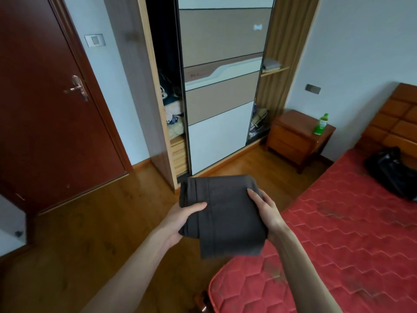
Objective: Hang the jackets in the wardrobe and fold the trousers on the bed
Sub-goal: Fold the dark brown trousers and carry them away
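Both hands, left hand [180, 219] and right hand [265, 214], clamp folded dark-grey cotton trousers [222, 214] at centre frame; red quilted bed [349, 233] lies lower right, nearer the right hand.

Folded trousers [222, 213] between the hands, wardrobe [222, 86] behind, bed [349, 233] right (perhaps a jacket [392, 172] on it).

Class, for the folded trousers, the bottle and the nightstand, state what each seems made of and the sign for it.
Trousers: dark grey woven cloth, matte, with stitched seams; they drape softly.
Bottle: probably clear green plastic, glossy and see-through, with a green cap.
Nightstand: reddish-brown wood or veneer, smooth and slightly shiny; which one cannot be told.
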